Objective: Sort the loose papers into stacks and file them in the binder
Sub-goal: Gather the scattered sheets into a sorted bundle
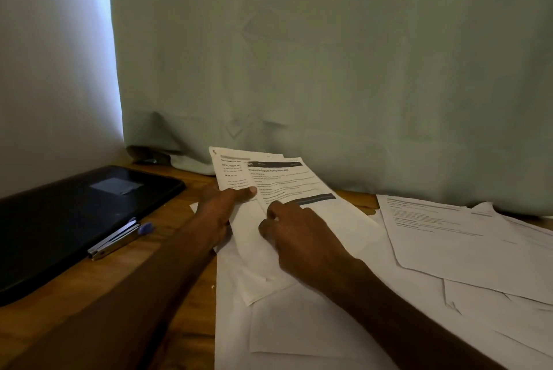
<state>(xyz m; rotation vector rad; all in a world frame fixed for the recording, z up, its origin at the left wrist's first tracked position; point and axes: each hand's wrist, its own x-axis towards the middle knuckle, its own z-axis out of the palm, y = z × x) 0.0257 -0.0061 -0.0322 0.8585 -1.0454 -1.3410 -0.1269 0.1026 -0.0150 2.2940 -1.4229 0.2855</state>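
Left hand (223, 205) grips two fanned printed sheets (269, 181), thumb curled over their lower edge, raised above the wooden desk (167, 220). Right hand (299, 235) – fingers curled, index pressing the front sheet. Closed black binder (74, 214) lies left – loose papers (449, 244) right

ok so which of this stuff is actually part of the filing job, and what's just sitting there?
Job:
- printed sheets, gripped by left hand, right hand pinching the front one
- loose papers spread on the desk
- black binder, closed, at left

Lying about:
- stapler and blue pen beside the binder
- green curtain behind
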